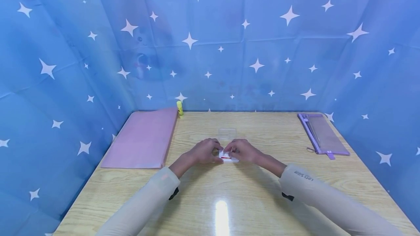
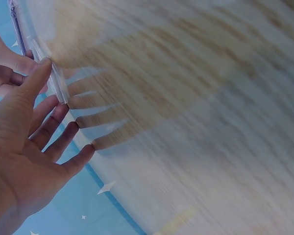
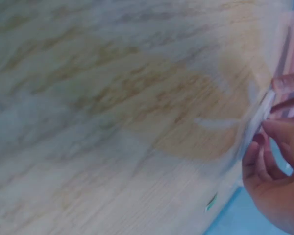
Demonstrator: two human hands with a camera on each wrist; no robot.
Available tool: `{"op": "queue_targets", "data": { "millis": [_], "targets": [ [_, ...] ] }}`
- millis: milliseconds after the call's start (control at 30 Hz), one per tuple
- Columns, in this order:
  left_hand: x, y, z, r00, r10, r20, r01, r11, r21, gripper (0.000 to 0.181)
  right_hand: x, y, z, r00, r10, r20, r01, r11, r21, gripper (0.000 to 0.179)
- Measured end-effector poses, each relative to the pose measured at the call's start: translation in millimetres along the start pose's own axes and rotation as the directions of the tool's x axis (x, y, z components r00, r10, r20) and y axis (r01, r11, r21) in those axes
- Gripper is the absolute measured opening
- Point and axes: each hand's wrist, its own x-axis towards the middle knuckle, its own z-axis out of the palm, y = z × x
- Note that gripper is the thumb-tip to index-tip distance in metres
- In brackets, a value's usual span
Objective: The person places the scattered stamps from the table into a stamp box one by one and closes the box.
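Note:
A small flat white card-like piece with a red stripe (image 1: 225, 157) lies on the table in front of me, partly covered by my fingers. My left hand (image 1: 206, 151) holds its left side; in the left wrist view the thumb rests on a thin clear-edged piece (image 2: 60, 85) and the fingers spread along the table. From the right, my right hand (image 1: 244, 150) pinches at the piece with curled thumb and forefinger. Just behind the hands lies a clear rectangular plastic piece (image 1: 227, 133). Whether it joins the white piece, I cannot tell.
A pink folder or sheet stack (image 1: 141, 139) lies at the left, with a yellow glue stick (image 1: 179, 108) upright beside its far corner. At the right is a purple-edged mesh zip pouch (image 1: 325, 134). Blue star-patterned cloth (image 1: 223, 57) hangs around the wooden table (image 1: 203, 199).

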Motion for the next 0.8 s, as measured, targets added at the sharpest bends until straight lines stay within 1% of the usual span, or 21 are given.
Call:
{"op": "queue_targets", "data": {
  "millis": [200, 467, 800],
  "targets": [
    [1.0, -0.2, 0.9, 1.000, -0.005, -0.002, 0.005, 1.000, 0.005, 0.050, -0.9, -0.4, 3.6, 1.000, 0.015, -0.002, -0.015, 1.000, 0.000, 0.016],
    [-0.4, 2.2, -1.2, 1.000, -0.007, -0.003, 0.007, 1.000, -0.003, 0.050, -0.2, -0.2, 4.9, 1.000, -0.004, -0.018, 0.004, 1.000, -0.031, 0.014],
    [-1.2, 4.6, -2.2, 1.000, 0.003, -0.004, -0.003, 1.000, 0.017, 0.049, 0.4, 2.6, 6.4, 1.000, 0.000, -0.024, -0.001, 1.000, -0.017, 0.015]
  ]
}}
